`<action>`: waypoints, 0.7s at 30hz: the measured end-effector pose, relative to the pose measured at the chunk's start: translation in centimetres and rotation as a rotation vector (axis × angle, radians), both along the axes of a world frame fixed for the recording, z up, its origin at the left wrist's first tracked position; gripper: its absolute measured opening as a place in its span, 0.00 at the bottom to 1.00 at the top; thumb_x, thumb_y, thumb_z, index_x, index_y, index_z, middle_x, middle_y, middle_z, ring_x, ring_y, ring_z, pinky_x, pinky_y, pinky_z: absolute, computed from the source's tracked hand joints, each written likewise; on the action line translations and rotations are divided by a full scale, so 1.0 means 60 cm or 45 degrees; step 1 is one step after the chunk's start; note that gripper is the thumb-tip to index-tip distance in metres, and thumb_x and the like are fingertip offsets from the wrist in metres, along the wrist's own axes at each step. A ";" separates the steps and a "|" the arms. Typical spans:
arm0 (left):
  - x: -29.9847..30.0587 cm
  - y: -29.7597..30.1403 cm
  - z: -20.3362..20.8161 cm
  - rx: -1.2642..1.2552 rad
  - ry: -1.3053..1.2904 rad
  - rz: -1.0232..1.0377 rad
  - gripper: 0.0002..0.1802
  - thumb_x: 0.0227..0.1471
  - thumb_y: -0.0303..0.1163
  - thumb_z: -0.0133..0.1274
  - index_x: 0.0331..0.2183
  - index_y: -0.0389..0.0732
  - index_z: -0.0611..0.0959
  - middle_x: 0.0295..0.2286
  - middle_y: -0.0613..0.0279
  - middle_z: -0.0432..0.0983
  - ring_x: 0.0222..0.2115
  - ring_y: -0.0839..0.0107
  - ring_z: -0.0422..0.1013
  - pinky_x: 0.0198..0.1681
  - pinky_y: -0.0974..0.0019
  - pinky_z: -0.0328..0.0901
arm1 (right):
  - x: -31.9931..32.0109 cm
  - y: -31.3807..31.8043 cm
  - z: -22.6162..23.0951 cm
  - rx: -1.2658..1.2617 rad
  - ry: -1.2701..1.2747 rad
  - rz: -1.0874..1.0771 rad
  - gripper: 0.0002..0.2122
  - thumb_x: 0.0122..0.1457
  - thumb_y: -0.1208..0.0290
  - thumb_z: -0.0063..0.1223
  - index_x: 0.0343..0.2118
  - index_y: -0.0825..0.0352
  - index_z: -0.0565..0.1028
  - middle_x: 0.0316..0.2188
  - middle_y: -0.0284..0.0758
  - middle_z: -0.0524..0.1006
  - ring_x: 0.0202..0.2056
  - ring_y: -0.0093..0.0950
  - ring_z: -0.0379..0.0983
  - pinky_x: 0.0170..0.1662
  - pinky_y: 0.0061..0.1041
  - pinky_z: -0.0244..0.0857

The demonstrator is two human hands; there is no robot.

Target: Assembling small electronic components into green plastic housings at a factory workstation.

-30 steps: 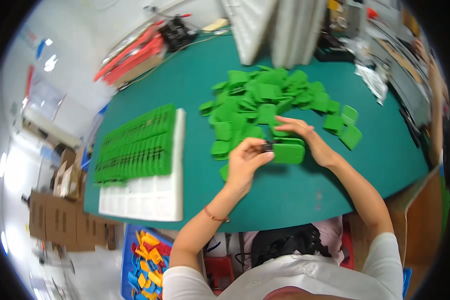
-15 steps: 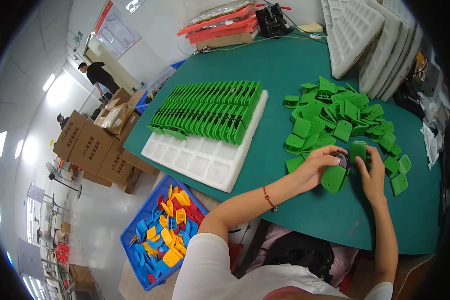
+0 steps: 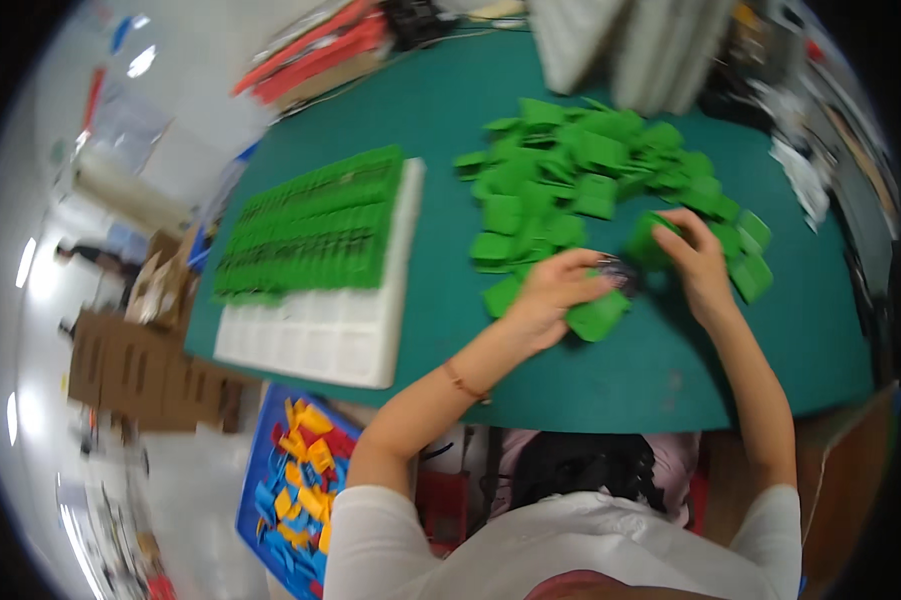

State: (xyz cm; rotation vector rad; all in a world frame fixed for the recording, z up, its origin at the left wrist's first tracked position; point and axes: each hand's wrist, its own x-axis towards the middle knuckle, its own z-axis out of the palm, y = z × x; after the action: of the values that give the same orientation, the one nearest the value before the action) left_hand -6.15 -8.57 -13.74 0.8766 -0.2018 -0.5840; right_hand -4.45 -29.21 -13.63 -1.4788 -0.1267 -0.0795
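My left hand (image 3: 548,302) grips a green plastic clip (image 3: 597,318) with a dark part at its upper end, between thumb and fingers. Just to its right, my right hand (image 3: 700,262) pinches another green plastic piece (image 3: 648,243), blurred by motion. The two held things are a short gap apart, above the near side of a heap of loose green pieces (image 3: 598,152). Left of the hands, a white foam tray (image 3: 325,345) carries packed rows of green clips (image 3: 315,225) with dark parts showing among them. The tray's near cells show bare foam.
All this lies on a green table (image 3: 450,325). Below its left edge stands a blue bin (image 3: 244,500) of yellow, blue and red pieces. White foam trays (image 3: 660,50) lean at the back right, a red stack (image 3: 315,62) lies back left. Cartons (image 3: 120,370) and a person (image 3: 95,256) are farther left.
The whole view has swung, so the table and its things sit farther left and higher. Both hands keep their holds, close together near the heap.
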 end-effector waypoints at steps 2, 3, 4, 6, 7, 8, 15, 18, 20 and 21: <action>0.000 0.001 0.001 0.114 -0.112 0.094 0.20 0.39 0.17 0.54 0.38 0.34 0.72 0.33 0.59 0.72 0.33 0.74 0.69 0.38 0.72 0.65 | 0.003 -0.001 -0.001 0.033 -0.015 -0.020 0.11 0.48 0.67 0.55 0.31 0.66 0.70 0.26 0.26 0.70 0.30 0.15 0.64 0.35 0.15 0.57; 0.001 -0.003 -0.002 0.195 -0.201 0.138 0.21 0.36 0.16 0.56 0.38 0.33 0.72 0.33 0.59 0.72 0.33 0.74 0.69 0.38 0.73 0.65 | 0.006 -0.003 -0.004 0.108 -0.034 -0.031 0.10 0.48 0.68 0.55 0.31 0.66 0.70 0.26 0.26 0.71 0.29 0.14 0.64 0.34 0.14 0.57; -0.001 -0.003 0.000 0.282 -0.297 0.206 0.22 0.34 0.15 0.57 0.37 0.33 0.73 0.34 0.59 0.71 0.33 0.74 0.68 0.38 0.73 0.65 | 0.004 -0.003 -0.001 0.160 -0.043 -0.030 0.09 0.48 0.69 0.55 0.30 0.66 0.70 0.25 0.26 0.71 0.29 0.14 0.64 0.34 0.14 0.57; -0.007 -0.006 0.011 0.345 -0.308 0.205 0.23 0.31 0.15 0.59 0.36 0.33 0.73 0.34 0.59 0.71 0.33 0.75 0.68 0.39 0.73 0.64 | -0.006 0.001 0.013 0.232 -0.058 -0.037 0.07 0.49 0.70 0.55 0.27 0.66 0.70 0.25 0.26 0.71 0.28 0.13 0.64 0.33 0.13 0.57; -0.009 -0.009 0.011 0.369 -0.361 0.229 0.23 0.31 0.17 0.61 0.35 0.32 0.73 0.32 0.59 0.72 0.33 0.76 0.68 0.38 0.74 0.65 | -0.009 0.000 0.010 0.272 -0.069 -0.048 0.07 0.49 0.70 0.55 0.26 0.66 0.70 0.24 0.26 0.71 0.28 0.12 0.64 0.33 0.14 0.58; -0.010 -0.015 0.010 0.361 -0.360 0.208 0.23 0.31 0.17 0.61 0.35 0.32 0.73 0.32 0.59 0.72 0.33 0.76 0.68 0.38 0.74 0.65 | -0.011 -0.001 0.008 0.314 -0.082 -0.054 0.06 0.49 0.70 0.54 0.25 0.65 0.70 0.24 0.26 0.71 0.28 0.12 0.64 0.33 0.14 0.58; -0.020 -0.019 0.010 0.435 -0.315 0.301 0.21 0.33 0.18 0.60 0.35 0.31 0.73 0.29 0.56 0.74 0.28 0.76 0.71 0.32 0.75 0.68 | -0.038 0.024 0.016 0.321 -0.061 0.008 0.09 0.51 0.68 0.52 0.20 0.63 0.66 0.22 0.24 0.68 0.25 0.12 0.60 0.31 0.13 0.54; -0.019 -0.021 0.009 0.458 -0.308 0.322 0.21 0.34 0.17 0.60 0.35 0.30 0.72 0.30 0.55 0.74 0.28 0.75 0.71 0.33 0.75 0.68 | -0.038 0.031 0.005 0.339 -0.091 0.052 0.07 0.51 0.71 0.52 0.22 0.66 0.68 0.23 0.28 0.72 0.27 0.13 0.66 0.32 0.14 0.59; -0.023 -0.024 0.015 0.449 -0.307 0.330 0.21 0.34 0.17 0.59 0.36 0.30 0.72 0.30 0.54 0.74 0.29 0.75 0.71 0.33 0.75 0.68 | -0.041 0.035 0.004 0.308 -0.113 0.055 0.07 0.51 0.71 0.52 0.23 0.67 0.68 0.24 0.28 0.72 0.27 0.13 0.66 0.31 0.14 0.60; -0.023 -0.027 0.016 0.441 -0.297 0.341 0.22 0.34 0.17 0.59 0.36 0.29 0.72 0.30 0.54 0.74 0.29 0.74 0.71 0.33 0.74 0.68 | -0.039 0.035 -0.001 0.328 -0.109 0.074 0.06 0.51 0.72 0.53 0.23 0.67 0.68 0.24 0.28 0.72 0.27 0.13 0.66 0.32 0.14 0.60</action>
State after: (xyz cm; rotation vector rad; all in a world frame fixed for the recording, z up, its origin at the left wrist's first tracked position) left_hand -7.50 -10.17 -12.77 1.2867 -0.1924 -0.2675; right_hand -6.80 -27.10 -13.68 -1.2143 -0.2209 -0.1078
